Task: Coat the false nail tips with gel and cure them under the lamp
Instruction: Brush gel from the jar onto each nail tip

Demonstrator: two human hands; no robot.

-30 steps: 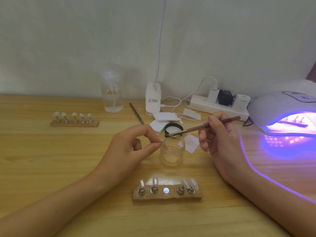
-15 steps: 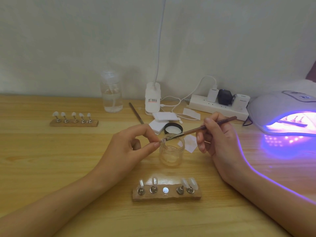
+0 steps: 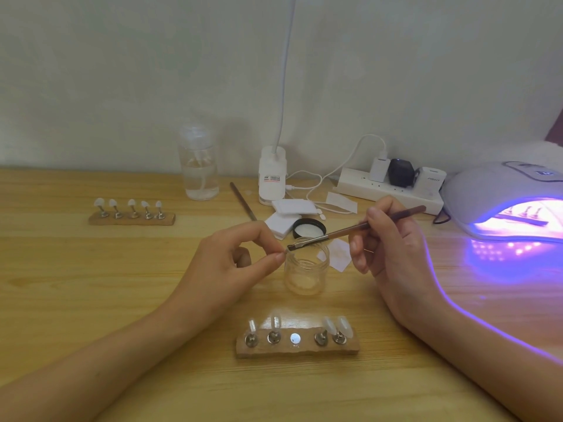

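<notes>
My left hand (image 3: 234, 257) pinches a small clear nail tip (image 3: 285, 252) between thumb and forefinger, just above the rim of an open clear gel jar (image 3: 306, 266). My right hand (image 3: 387, 239) grips a brown brush (image 3: 353, 228) like a pen; its flat bristles touch the pinched tip. Near the front edge lies a wooden holder (image 3: 297, 345) with several clear tips on metal stands and one bare magnet spot in its middle. The nail lamp (image 3: 511, 202) at the right glows violet, with a holder inside it.
A second wooden holder (image 3: 132, 214) with several tips sits at the left. Behind the jar lie its black lid (image 3: 309, 229), white pads (image 3: 289, 213), a spare brush (image 3: 242, 201), a clear bottle (image 3: 198, 166), a desk lamp base (image 3: 272, 175) and a power strip (image 3: 393, 190) with cables.
The brush tip has come down and left from above the jar to the nail tip in my left hand. My left hand has hardly moved.
</notes>
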